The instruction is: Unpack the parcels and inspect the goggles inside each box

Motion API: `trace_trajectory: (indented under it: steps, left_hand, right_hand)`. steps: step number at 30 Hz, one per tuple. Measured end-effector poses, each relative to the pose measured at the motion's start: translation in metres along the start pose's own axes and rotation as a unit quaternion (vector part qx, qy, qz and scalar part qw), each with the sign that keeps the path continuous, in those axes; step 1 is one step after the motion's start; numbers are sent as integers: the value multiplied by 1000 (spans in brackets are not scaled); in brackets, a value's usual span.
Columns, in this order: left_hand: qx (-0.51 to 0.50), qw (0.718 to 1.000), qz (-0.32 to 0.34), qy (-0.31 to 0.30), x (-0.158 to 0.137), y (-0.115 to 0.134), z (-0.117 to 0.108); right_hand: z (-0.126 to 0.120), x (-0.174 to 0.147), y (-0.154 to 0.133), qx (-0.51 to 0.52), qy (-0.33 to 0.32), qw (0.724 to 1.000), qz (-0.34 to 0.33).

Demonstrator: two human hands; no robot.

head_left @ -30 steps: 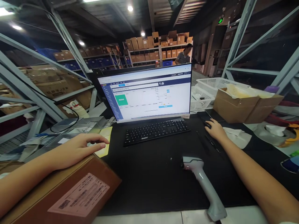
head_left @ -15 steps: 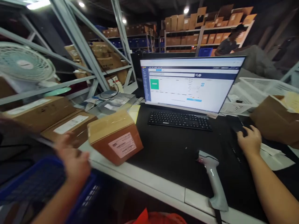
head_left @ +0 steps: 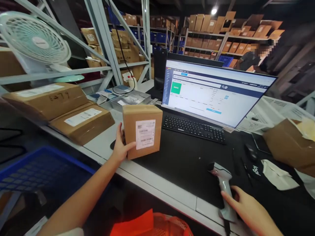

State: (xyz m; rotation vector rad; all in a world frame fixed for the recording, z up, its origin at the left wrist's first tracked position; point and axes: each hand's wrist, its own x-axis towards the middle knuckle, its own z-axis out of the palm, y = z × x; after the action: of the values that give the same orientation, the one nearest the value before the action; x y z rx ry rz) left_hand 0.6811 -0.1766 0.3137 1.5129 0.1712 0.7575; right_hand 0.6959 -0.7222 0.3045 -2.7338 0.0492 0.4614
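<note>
A small cardboard box (head_left: 142,114) stands on the near edge of the desk, its white barcode label (head_left: 145,135) facing me. My left hand (head_left: 120,147) grips the left side, thumb on the front face and fingers round behind. Farther right lies a grey barcode scanner (head_left: 224,183), head pointing away and cable at the near end. My right hand (head_left: 241,201) is closed around its handle, with the thumb on top; some fingers are hidden behind it. Beyond both hands, a monitor (head_left: 211,91) shows a page with a green square, above a black keyboard (head_left: 194,128).
Two labelled cartons (head_left: 81,123) lie at the left, near a fan (head_left: 36,42). A blue crate (head_left: 46,167) sits below the desk edge, and an orange basket (head_left: 172,224) is close in front of me. The mouse (head_left: 251,152) and an open carton (head_left: 290,141) are at right.
My left hand has moved right and taken hold of the box, which now stands turned with its label toward me. My right hand has left the mouse for the scanner handle.
</note>
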Motion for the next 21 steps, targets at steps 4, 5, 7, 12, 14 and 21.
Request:
trace_trajectory:
  steps: [4, 5, 7, 12, 14, 21]
  left_hand:
    - [-83, 992, -62, -76, 32, 31, 33]
    - [-57, 990, -56, -119, 42, 44, 38]
    - [52, 974, -8, -221, 61, 77, 47]
    - [386, 786, 198, -440, 76, 156, 93]
    - [447, 695, 247, -506, 63, 176, 118]
    - [486, 561, 313, -592, 16, 195, 164]
  right_hand:
    - [3, -12, -20, -6, 37, 998, 51]
    - [-5, -15, -22, 4, 62, 997, 52]
    - [-24, -26, -29, 37, 151, 988, 5]
    - [-57, -58, -103, 22, 302, 889, -342]
    - [-62, -58, -145, -45, 257, 874, -410]
    - [-58, -24, -224, -42, 44, 905, -421]
